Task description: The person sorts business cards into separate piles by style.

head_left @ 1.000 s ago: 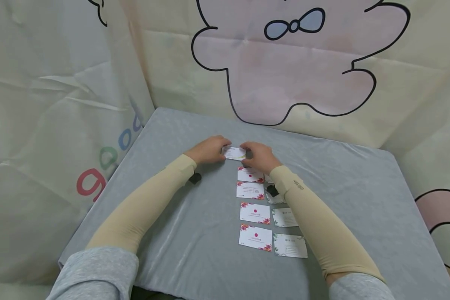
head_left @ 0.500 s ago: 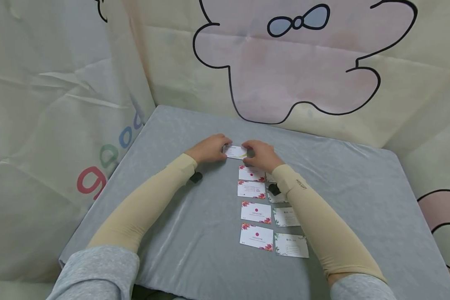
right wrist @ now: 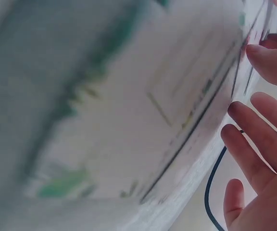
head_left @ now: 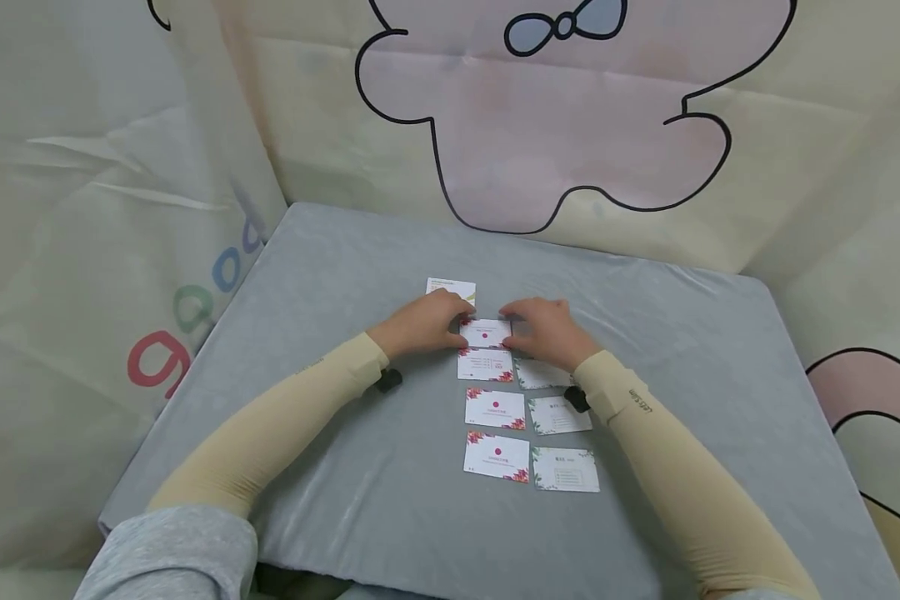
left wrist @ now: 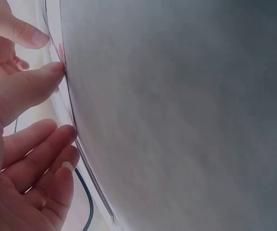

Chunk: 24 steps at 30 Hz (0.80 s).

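My left hand (head_left: 426, 323) rests its thumb and fingertips at the left edge of the farthest red-flowered business card (head_left: 484, 333). At the right edge of that same card, my right hand (head_left: 553, 332) has its thumb and index fingertip. The fingers of both hands are relaxed and bent a little. Just behind the left hand lies a white business card with yellow trim (head_left: 453, 288), its lower part covered by the fingers. A white business card with green leaves (right wrist: 143, 110) shows large and blurred in the right wrist view, under the right hand.
More red-flowered cards (head_left: 497, 456) run toward me in a column. To their right stands a column of green-leaf cards (head_left: 566, 469), its far end hidden by the right hand. Grey cloth covers the table (head_left: 360, 533); a printed curtain (head_left: 330, 125) hangs along its back edge.
Both hands have left the yellow-trimmed card at the back and moved nearer to me, onto the farthest red-flowered card. The head view has shifted slightly.
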Motion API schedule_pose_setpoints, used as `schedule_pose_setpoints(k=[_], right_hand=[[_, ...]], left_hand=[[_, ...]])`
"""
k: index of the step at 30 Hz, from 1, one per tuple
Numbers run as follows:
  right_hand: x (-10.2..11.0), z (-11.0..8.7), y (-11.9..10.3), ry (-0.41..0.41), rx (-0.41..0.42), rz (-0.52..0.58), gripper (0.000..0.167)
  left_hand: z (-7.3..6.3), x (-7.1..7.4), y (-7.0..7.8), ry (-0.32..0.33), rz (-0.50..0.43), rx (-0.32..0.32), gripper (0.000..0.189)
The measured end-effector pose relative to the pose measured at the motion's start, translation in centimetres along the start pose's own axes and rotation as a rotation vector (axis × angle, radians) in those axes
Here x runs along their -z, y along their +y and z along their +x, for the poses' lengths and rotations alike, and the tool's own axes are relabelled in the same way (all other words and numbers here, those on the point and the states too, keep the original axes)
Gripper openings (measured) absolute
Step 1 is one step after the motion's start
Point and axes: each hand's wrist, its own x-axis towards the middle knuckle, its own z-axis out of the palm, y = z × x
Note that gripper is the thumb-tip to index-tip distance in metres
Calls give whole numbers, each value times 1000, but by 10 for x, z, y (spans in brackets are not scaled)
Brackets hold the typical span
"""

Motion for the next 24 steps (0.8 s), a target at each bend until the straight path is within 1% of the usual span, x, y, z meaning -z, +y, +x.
schedule_pose_setpoints(k=[5, 10, 14, 18, 20, 24], right_hand=[[-5, -3, -2, 15, 27, 1, 53], [-6, -5, -2, 21, 25, 9, 52], [-7, -6, -1, 15, 14, 13, 55], [-5, -6, 1, 27, 24, 24, 59], [-3, -6, 4, 41, 31, 35, 60], [0, -4, 13, 57, 9, 68, 59]], left_hand=[[2, -2, 3, 6, 5, 4, 52], [4, -3, 5, -4, 4, 24, 51], [5, -4, 3, 5, -8, 15, 52], [6, 0, 1, 44, -42, 0, 53], [7, 3, 2, 55, -56, 4, 54], [17, 9, 6, 48, -70, 29, 55]])
